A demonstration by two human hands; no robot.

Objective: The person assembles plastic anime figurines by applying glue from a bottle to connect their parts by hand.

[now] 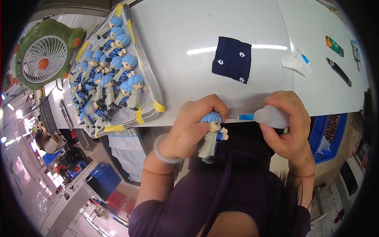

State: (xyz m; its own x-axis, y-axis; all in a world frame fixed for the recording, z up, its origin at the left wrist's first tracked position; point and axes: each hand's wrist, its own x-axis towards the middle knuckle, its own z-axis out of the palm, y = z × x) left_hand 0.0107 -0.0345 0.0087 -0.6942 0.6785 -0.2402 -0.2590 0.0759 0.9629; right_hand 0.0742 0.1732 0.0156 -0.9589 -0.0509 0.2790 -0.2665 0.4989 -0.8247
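My left hand (pixel 193 124) is wrapped around a small plastic doll with light blue hair, a blue suit and a long beige cape (pixel 209 143). My thumb and fingers pinch it by the head. The doll is close to my body, just past the near edge of the shiny white table (pixel 177 59). It stands nearly straight, with its head on the far side and its feet on the near side, and its front looks right.

My right hand (pixel 295 136) is curled around a soft, cloudy white squeeze bottle (pixel 273 117). The bottle lies sideways in my fingers. Its thin blue tip (pixel 246 117) points left, right at the doll's head, so the bottle's long way runs across the doll's long way. The tip is near my left fingers, with a small gap, and I don't see it touching the doll. My left hand is the one nearest the doll.

Far to the left, lots of dolls like mine sit in a metal tray with yellow tape on its rim (pixel 151 69). A dark blue cloth with white marks (pixel 232 59) lies past my hands.
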